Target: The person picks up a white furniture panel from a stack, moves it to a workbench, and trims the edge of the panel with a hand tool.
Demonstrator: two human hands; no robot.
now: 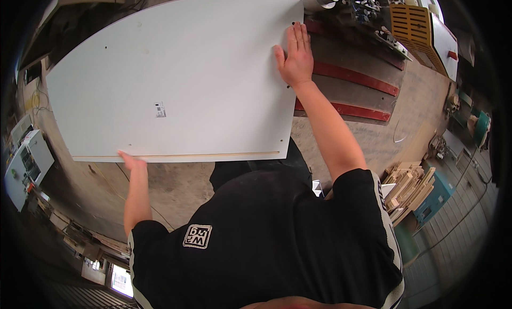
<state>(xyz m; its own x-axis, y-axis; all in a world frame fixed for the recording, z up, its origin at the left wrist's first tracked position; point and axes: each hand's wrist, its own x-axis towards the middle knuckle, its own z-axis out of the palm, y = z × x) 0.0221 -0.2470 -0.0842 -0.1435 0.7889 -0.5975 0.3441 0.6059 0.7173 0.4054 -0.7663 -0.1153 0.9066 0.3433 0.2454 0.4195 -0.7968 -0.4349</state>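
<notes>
Dusty concrete floor [178,189] surrounds one large white flat panel [202,79]. At its near edge, the left hand [133,162] lays its thumb on top, other fingers hidden, pinch uncertain. Farther, the right hand [296,63] presses flat by the right edge, fingers together, thumb apart. Beyond, three red strips [357,78] show, panel-covered leftward.

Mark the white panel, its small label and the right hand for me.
White panel [184,77], head view: bare middle of its upper face.
Small label [160,110], head view: middle of its printed face.
Right hand [297,65], head view: back of the hand.
</notes>
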